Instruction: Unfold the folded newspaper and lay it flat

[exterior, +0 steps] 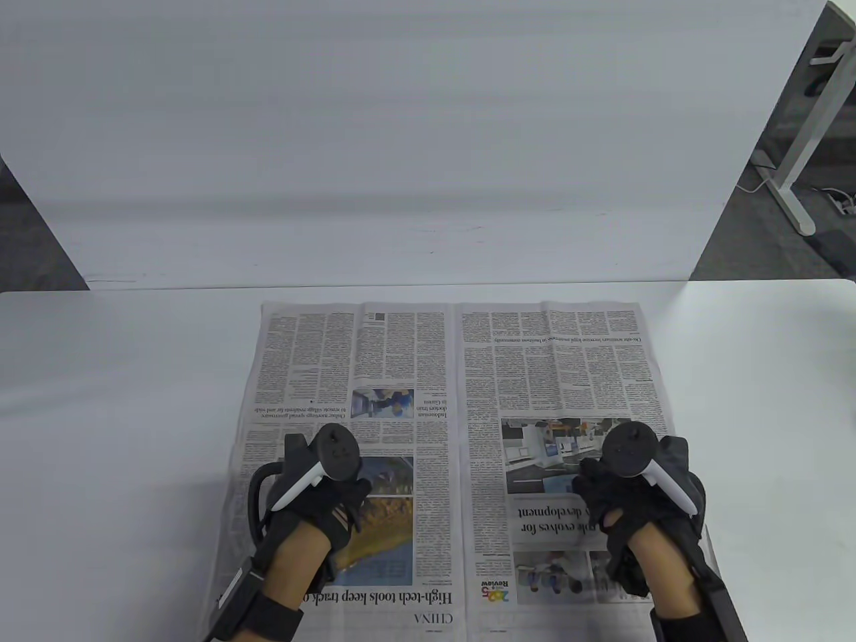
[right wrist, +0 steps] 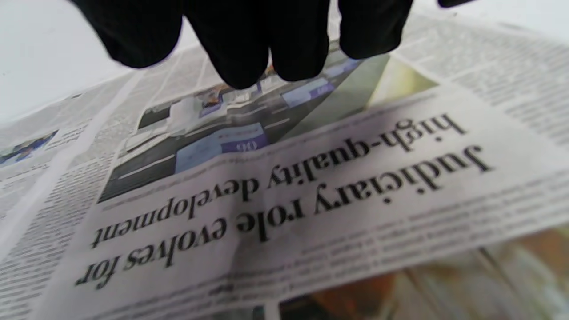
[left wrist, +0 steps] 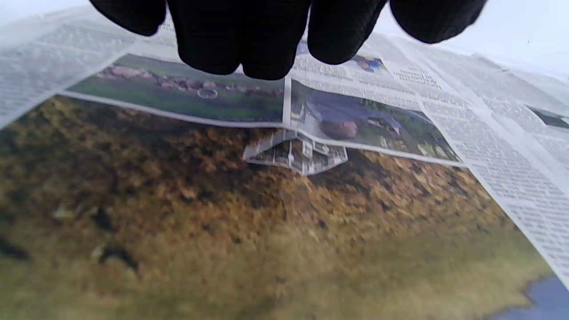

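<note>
The newspaper [exterior: 455, 401] lies spread open as a two-page sheet on the white table [exterior: 100, 414], its print upside down to me. My left hand [exterior: 321, 495] is over the left page, above a yellow landscape photo [left wrist: 266, 231]. My right hand [exterior: 622, 508] is over the right page by the "role evolves for development" headline [right wrist: 284, 191]. Both hands are palm down and hold nothing. In the wrist views the gloved fingertips [left wrist: 262, 49] [right wrist: 249, 53] hang just above the paper; whether they touch it I cannot tell. A centre crease [exterior: 459, 468] runs down the sheet.
A white panel [exterior: 401, 147] stands upright behind the table's far edge. A white desk leg [exterior: 799, 154] and cables stand on the dark floor at the far right. Bare table surface lies left and right of the paper.
</note>
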